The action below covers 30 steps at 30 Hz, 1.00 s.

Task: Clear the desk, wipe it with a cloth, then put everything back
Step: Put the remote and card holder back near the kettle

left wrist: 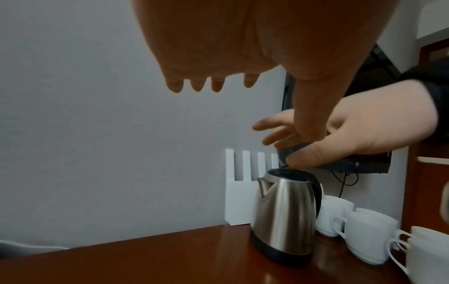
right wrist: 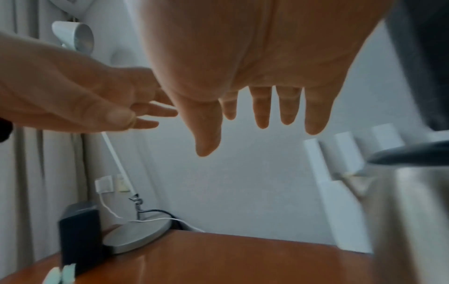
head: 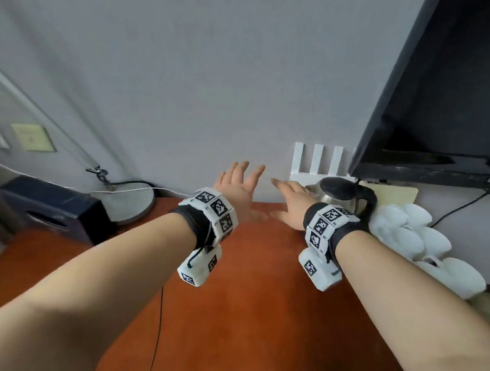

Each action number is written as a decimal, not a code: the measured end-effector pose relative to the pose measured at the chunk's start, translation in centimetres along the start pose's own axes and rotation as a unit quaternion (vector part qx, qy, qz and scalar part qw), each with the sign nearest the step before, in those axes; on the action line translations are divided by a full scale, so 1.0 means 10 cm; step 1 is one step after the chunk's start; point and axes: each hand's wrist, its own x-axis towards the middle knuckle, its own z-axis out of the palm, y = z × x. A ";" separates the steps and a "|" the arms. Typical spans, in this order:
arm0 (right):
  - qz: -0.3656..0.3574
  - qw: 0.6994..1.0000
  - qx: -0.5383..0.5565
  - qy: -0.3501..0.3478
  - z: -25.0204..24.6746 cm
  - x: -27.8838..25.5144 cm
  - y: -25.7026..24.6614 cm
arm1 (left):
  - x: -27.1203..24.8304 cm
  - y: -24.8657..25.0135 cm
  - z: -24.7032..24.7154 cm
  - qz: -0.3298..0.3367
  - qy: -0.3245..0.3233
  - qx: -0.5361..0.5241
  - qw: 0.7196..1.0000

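Over the back of the brown desk (head: 246, 314) both of my hands are stretched out, fingers straight, holding nothing. My left hand (head: 247, 191) hovers near the grey wall. My right hand (head: 290, 199) is just right of it, above and beside the lid of a steel kettle (head: 339, 192) with a black handle. In the left wrist view the right hand (left wrist: 340, 134) floats above the kettle (left wrist: 284, 217), apart from its lid. Several white mugs (head: 407, 232) stand to the right of the kettle. No cloth is in view.
A white router (head: 317, 163) leans on the wall behind the kettle. A black TV (head: 433, 87) hangs at the right. At the back left stand a lamp's round base (head: 130, 203) and a black box (head: 56, 211). A thin cable (head: 158, 334) runs across the desk.
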 end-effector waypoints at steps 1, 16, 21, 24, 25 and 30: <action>-0.013 1.000 0.005 -0.005 0.08 0.01 -0.22 | -0.13 -0.19 -0.07 -0.005 0.008 0.004 1.000; -0.098 0.984 0.028 -0.143 1.33 0.16 -2.28 | -1.47 -2.52 0.29 -0.240 -0.090 -0.015 0.966; -0.061 0.981 0.040 -0.182 1.79 0.32 -2.39 | -1.59 -2.74 0.86 -0.298 -0.192 -0.029 0.935; -0.049 0.980 0.059 -0.184 2.03 0.39 -2.44 | -1.62 -2.79 1.10 -0.320 -0.215 -0.043 0.922; -0.042 0.980 0.068 -0.180 2.10 0.41 -2.45 | -1.63 -2.79 1.16 -0.329 -0.224 -0.046 0.916; 0.004 0.981 0.134 -0.140 2.32 0.46 -2.47 | -1.69 -2.80 1.33 -0.368 -0.207 -0.060 0.904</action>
